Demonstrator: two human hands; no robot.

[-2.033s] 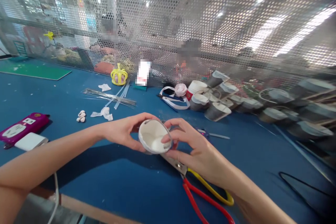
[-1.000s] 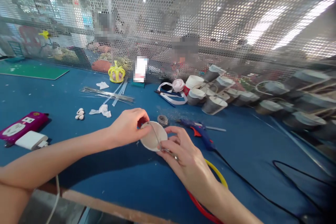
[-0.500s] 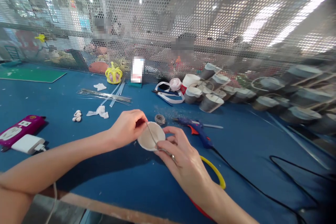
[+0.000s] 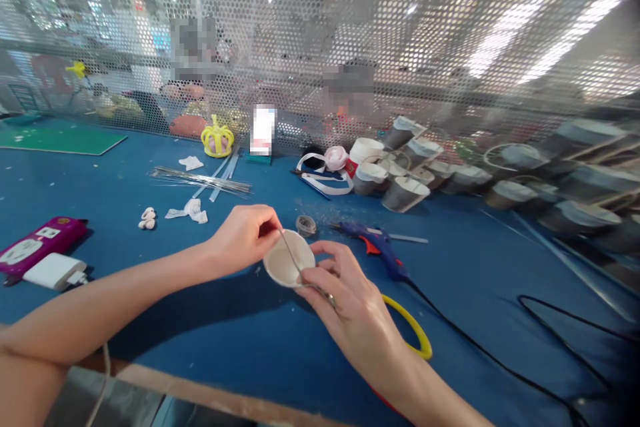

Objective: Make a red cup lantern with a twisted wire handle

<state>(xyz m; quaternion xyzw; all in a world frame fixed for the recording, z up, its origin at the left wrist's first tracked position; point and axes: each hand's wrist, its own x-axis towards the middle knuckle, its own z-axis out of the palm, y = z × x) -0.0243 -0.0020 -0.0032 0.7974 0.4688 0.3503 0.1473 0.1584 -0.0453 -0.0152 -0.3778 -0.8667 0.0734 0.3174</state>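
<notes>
A small white paper cup (image 4: 285,267) sits between my hands just above the blue table (image 4: 200,340), its mouth facing me. My left hand (image 4: 245,237) is closed, pinching one end of a thin metal wire (image 4: 291,255) at the cup's far rim. The wire runs across the cup's mouth. My right hand (image 4: 345,307) is closed on the cup's near side and holds the wire's other end. Pliers with a yellow and red handle (image 4: 413,333) lie under my right wrist.
A blue glue gun (image 4: 375,243) with a black cord and a small wire coil (image 4: 305,225) lie just beyond the cup. Several finished cups (image 4: 405,193) are heaped at the back right, straight wires (image 4: 200,180) at the back left, a purple power strip (image 4: 35,247) at left. A perforated screen stands behind.
The cup came down from an upright tilt to lie low over the table. A wire now spans its mouth, pinched at both ends. The view shifted, showing the glue gun.
</notes>
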